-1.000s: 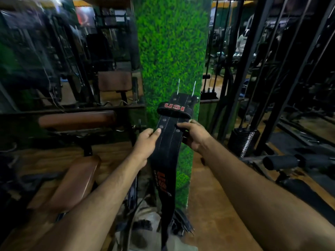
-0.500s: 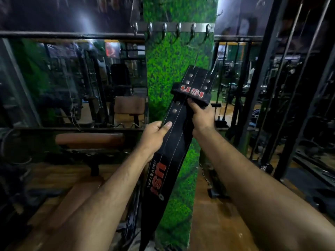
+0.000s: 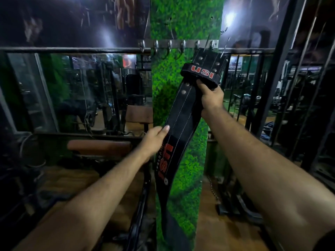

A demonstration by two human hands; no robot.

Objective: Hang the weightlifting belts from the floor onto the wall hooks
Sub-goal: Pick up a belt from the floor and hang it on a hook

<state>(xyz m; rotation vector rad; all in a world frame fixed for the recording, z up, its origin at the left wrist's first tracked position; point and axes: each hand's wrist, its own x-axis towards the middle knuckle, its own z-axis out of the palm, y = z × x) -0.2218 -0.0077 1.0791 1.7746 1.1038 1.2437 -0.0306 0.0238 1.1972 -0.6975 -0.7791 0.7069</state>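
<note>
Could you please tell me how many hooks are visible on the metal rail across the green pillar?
6 on the rail: at and. The belt top overlaps the last two; a separate hook sits above.

Two bare forearms, no sleeves below the elbow. Left hand (image 3: 155, 140) and right hand (image 3: 211, 97): no gloves, rings, watch or wristbands visible. Fine hair along both forearms. Dark edge at lower right corner, possibly a sleeve hem; too small to confirm.
</note>
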